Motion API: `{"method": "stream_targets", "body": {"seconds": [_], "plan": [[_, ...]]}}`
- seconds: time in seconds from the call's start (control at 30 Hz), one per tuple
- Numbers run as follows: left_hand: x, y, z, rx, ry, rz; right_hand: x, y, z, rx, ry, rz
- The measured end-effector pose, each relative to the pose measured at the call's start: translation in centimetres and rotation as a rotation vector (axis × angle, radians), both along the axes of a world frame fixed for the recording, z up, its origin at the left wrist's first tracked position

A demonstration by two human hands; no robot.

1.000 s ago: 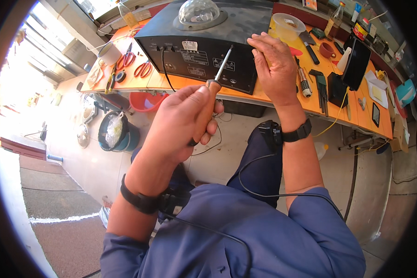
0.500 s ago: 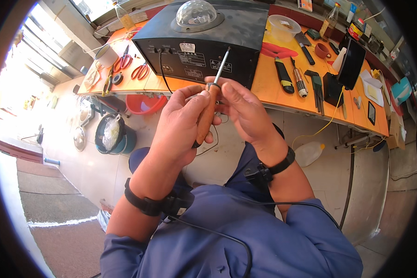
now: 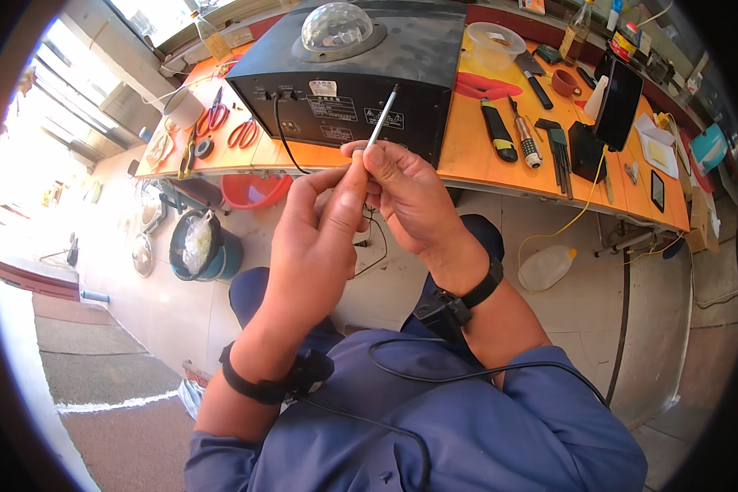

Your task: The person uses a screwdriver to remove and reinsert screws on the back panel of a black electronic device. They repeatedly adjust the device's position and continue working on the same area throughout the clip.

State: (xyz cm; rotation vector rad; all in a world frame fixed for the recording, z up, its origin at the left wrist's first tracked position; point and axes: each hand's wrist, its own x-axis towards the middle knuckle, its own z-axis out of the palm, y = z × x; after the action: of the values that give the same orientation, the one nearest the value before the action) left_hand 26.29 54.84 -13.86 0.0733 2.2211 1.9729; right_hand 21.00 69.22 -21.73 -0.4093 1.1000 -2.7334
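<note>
Meanwhile, I hold a screwdriver [image 3: 382, 118] before a black box [image 3: 358, 84].
Left hand [image 3: 316, 238] clamped low on it, right hand [image 3: 412, 197] pinching just above.

The box [image 3: 361, 79] looks matt and smudged. The dome [image 3: 337, 27] upon it is glossy. Before it, the screwdriver [image 3: 381, 119] has shiny metal shaft.

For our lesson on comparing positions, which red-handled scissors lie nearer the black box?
The right-hand pair, close to the left side of the black box; the other pair lies farther left, beside the whitish cup.
</note>
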Motion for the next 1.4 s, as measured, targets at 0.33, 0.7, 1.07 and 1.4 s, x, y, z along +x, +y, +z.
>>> {"method": "stream_targets", "body": {"seconds": [0.33, 0.7, 1.07, 1.4], "plan": [[0.4, -0.3, -1.0, -0.685, 0.861, -0.049, -0.3, -0.2, -0.4, -0.009, 0.027, -0.048], [1.3, -0.4, -0.4, 0.344, -0.236, -0.067, 0.3, -0.2, 0.3, -0.126, 0.096, 0.027], [0.7, 1.0, -1.0, -0.875, 0.982, 0.033, 0.3, 0.8, -0.7, -0.300, -0.009, 0.152], [0.2, 0.8, -1.1, -0.393, 0.539, -0.009, 0.2, 0.4, -0.6, -0.293, 0.067, 0.121]]}}
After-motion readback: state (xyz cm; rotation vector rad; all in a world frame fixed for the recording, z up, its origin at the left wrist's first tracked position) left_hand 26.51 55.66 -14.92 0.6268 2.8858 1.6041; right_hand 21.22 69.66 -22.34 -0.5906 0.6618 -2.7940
